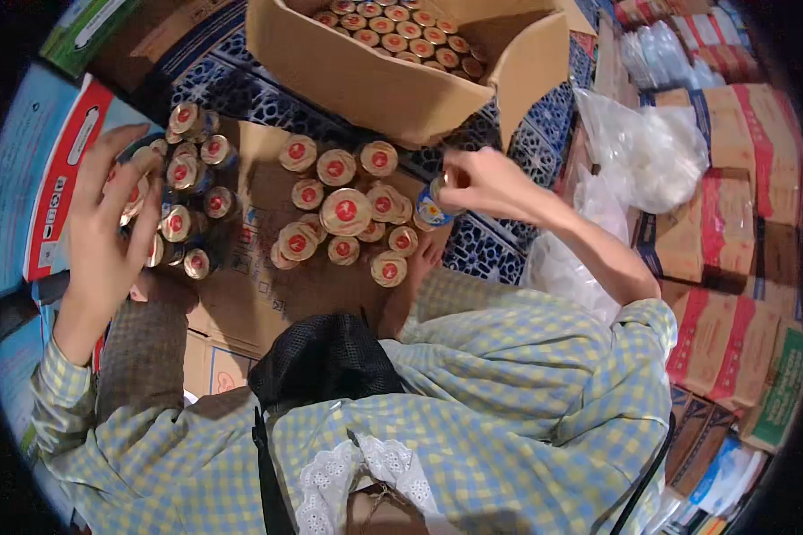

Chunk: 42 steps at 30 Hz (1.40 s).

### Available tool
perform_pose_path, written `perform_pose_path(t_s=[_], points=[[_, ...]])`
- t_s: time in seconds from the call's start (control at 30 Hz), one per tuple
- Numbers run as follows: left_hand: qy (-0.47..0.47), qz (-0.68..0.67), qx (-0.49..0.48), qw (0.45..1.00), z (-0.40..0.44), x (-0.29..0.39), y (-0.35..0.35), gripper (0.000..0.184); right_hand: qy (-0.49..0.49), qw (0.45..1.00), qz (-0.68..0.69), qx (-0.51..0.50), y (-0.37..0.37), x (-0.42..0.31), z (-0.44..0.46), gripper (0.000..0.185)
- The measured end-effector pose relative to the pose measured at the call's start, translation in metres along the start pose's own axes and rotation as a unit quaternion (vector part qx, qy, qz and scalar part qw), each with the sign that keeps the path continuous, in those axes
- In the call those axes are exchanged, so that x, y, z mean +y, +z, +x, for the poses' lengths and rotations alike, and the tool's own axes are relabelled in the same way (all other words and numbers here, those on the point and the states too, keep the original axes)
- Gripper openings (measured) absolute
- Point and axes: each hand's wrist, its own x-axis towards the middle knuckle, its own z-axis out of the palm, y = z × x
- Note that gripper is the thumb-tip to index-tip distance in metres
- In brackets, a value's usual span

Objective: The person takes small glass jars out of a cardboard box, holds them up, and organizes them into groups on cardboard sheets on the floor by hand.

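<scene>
Small jars with gold lids and red emblems stand in two groups on a flat brown cardboard sheet (268,308). Over the left group (183,171), my left hand (116,201) has its fingers spread, touching or just above a gold-lidded jar whose grip I cannot make out. At the right of the middle group (344,212), my right hand (486,185) is closed on a jar with a blue label (433,207), which is tilted. Several jars in the middle group sit higher than others.
An open cardboard box (375,89) full of gold-lidded jars stands at the top. Clear plastic bags (656,152) lie at the right, beside stacked cartons (723,339). Blue and red packages (36,178) line the left edge. Blue patterned flooring (486,259) shows between them.
</scene>
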Motion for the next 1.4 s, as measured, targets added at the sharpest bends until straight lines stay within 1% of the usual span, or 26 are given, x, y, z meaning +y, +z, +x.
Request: perform_pose_path(t_s=[0.07, 0.13, 0.17, 0.3, 0.4, 0.43, 0.57, 0.67, 0.8, 0.83, 0.93, 0.97, 1.03, 1.07, 1.1, 1.17, 1.2, 1.23, 1.3, 1.33, 1.4], points=[[-0.003, -0.020, -0.006, 1.000, 0.000, 0.008, 0.003, 0.026, 0.001, 1.000, -0.018, 0.017, 0.025, 0.020, 0.000, 0.040], [-0.005, -0.038, -0.028, 0.999, 0.000, 0.016, 0.004, 0.025, -0.007, 0.997, -0.057, 0.046, 0.046, 0.035, -0.001, 0.040], [-0.006, -0.047, -0.040, 0.998, 0.000, 0.018, 0.004, 0.025, -0.006, 0.997, -0.055, 0.045, 0.052, 0.038, -0.001, 0.040], [-0.006, -0.053, -0.045, 0.998, 0.000, 0.026, 0.008, 0.025, -0.025, 0.995, -0.068, 0.070, 0.071, 0.043, -0.005, 0.042], [-0.013, -0.075, -0.036, 0.996, 0.001, 0.032, 0.008, 0.026, -0.074, 0.985, -0.090, 0.126, 0.081, 0.039, -0.008, 0.050], [-0.018, -0.086, -0.031, 0.996, 0.002, 0.034, 0.008, 0.026, -0.074, 0.985, -0.088, 0.126, 0.083, 0.038, -0.008, 0.050], [-0.015, -0.093, -0.043, 0.995, 0.003, 0.040, 0.007, 0.026, -0.083, 0.984, -0.110, 0.117, 0.081, 0.035, -0.007, 0.057], [-0.019, -0.092, -0.052, 0.994, 0.004, 0.042, 0.006, 0.026, -0.080, 0.987, -0.126, 0.056, 0.074, 0.035, -0.005, 0.061], [-0.020, -0.094, -0.036, 0.995, 0.014, 0.041, 0.001, 0.025, -0.077, 0.987, -0.135, 0.040, 0.064, 0.027, -0.005, 0.062], [-0.021, -0.100, -0.030, 0.994, 0.021, 0.039, -0.002, 0.025, -0.080, 0.986, -0.135, 0.055, 0.057, 0.023, -0.003, 0.062], [-0.017, -0.088, -0.012, 0.996, 0.047, 0.035, -0.014, 0.024, -0.012, 0.985, -0.168, -0.029, 0.015, -0.005, -0.009, 0.062], [-0.019, -0.091, -0.010, 0.996, 0.055, 0.035, -0.017, 0.024, -0.013, 0.986, -0.165, -0.024, 0.004, -0.010, -0.010, 0.062], [-0.004, -0.074, 0.005, 0.997, 0.074, 0.034, -0.020, 0.023, -0.035, 0.991, -0.122, 0.040, -0.010, -0.015, -0.014, 0.061], [0.007, -0.061, 0.018, 0.998, 0.082, 0.034, -0.020, 0.023, -0.034, 0.992, -0.115, 0.033, -0.012, -0.012, -0.015, 0.061], [0.015, -0.050, 0.029, 0.998, 0.085, 0.036, -0.019, 0.022, -0.055, 0.989, -0.120, 0.060, -0.013, -0.008, -0.015, 0.060], [0.012, -0.049, 0.017, 0.999, 0.088, 0.040, -0.017, 0.022, -0.095, 0.980, -0.129, 0.116, -0.012, 0.002, -0.012, 0.057], [0.012, -0.044, 0.019, 0.999, 0.089, 0.042, -0.015, 0.021, -0.094, 0.982, -0.121, 0.108, -0.010, 0.004, -0.012, 0.057], [0.013, -0.039, 0.025, 0.999, 0.090, 0.044, -0.013, 0.021, -0.077, 0.989, -0.110, 0.063, -0.009, 0.006, -0.013, 0.058], [0.007, -0.041, 0.006, 0.999, 0.087, 0.044, -0.008, 0.021, -0.040, 0.995, -0.093, -0.022, -0.009, 0.012, -0.014, 0.059], [0.002, -0.041, -0.009, 0.999, 0.085, 0.043, -0.005, 0.021, -0.038, 0.995, -0.091, -0.024, -0.003, 0.017, -0.013, 0.059], [-0.003, -0.043, -0.025, 0.999, 0.082, 0.042, -0.002, 0.021, -0.098, 0.986, -0.132, -0.017, 0.027, 0.036, -0.009, 0.059]])
